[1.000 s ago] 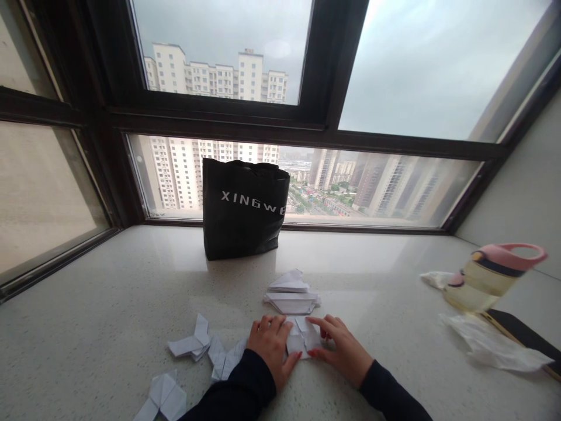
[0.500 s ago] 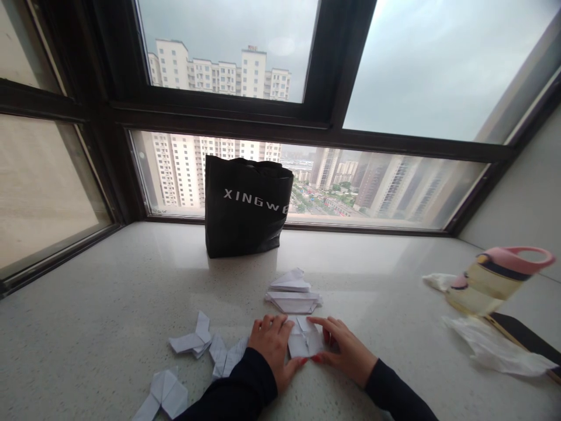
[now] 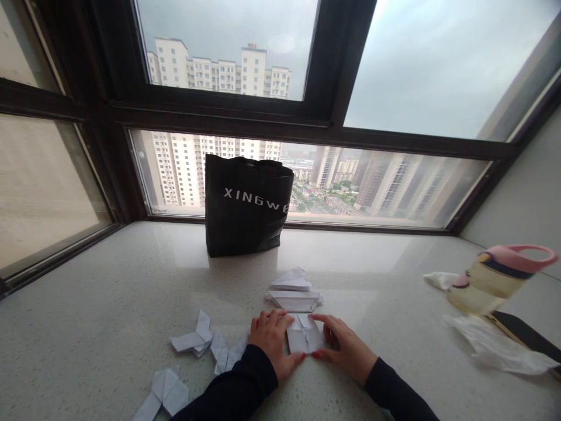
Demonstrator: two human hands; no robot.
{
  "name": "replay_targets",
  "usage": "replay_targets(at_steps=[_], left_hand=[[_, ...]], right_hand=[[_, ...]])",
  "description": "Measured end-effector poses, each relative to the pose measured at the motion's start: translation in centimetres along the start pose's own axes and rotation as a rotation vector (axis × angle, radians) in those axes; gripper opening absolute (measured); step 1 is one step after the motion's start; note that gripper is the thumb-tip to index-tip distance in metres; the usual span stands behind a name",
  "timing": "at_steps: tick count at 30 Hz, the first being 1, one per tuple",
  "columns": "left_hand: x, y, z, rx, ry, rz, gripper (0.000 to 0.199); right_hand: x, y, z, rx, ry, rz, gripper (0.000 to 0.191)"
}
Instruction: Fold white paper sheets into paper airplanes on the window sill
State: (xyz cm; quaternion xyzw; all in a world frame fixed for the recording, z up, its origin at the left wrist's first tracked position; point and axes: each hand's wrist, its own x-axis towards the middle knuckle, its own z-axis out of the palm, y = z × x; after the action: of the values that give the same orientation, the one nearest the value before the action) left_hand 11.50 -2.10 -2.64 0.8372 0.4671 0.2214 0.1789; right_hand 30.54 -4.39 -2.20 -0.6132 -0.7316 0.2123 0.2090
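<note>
A square of folded white paper point(image 3: 305, 336) lies on the countertop between my hands, with creases meeting near its middle. My left hand point(image 3: 272, 342) grips its left side, fingers at the far corner and thumb at the near edge. On the right side my right hand point(image 3: 344, 345) holds it, index finger at the far corner and thumb at the near edge. Just beyond stand two folded paper boats point(image 3: 294, 301). Left of my left arm lie several other folded paper pieces: a paper pinwheel-like shape point(image 3: 196, 336), a creased one point(image 3: 225, 354) partly behind my sleeve, and another point(image 3: 164, 392).
A black bag point(image 3: 248, 216) with white lettering stands by the window. To the right are a pink-lidded bottle point(image 3: 486, 286), a crumpled white plastic wrapper point(image 3: 495, 348) and a dark phone-like slab point(image 3: 526, 336). The speckled white countertop point(image 3: 372, 280) runs up to the window frame.
The fingers of both hands have shifted very slightly on the folded paper, and its central flaps look flatter. Other things stay in place.
</note>
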Motion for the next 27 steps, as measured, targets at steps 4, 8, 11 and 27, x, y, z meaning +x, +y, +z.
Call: replay_targets(at_steps=[4,8,11,27], left_hand=[[0.0,0.0,0.0,-0.028,0.028,0.008,0.054],[0.0,0.0,0.0,-0.044,0.045,0.016,0.056],[-0.1,-0.1,0.1,-0.052,0.055,0.015,0.060],[-1.0,-1.2,-9.3,0.126,0.321,0.003,0.045]], right_hand=[[0.0,0.5,0.2,0.044,-0.005,0.015,0.053],[0.0,0.9,0.2,0.104,-0.014,0.018,0.055],[0.0,0.9,0.0,0.167,-0.034,0.020,0.056],[-0.6,-3.6,-1.1,0.233,0.214,-0.082,0.035]])
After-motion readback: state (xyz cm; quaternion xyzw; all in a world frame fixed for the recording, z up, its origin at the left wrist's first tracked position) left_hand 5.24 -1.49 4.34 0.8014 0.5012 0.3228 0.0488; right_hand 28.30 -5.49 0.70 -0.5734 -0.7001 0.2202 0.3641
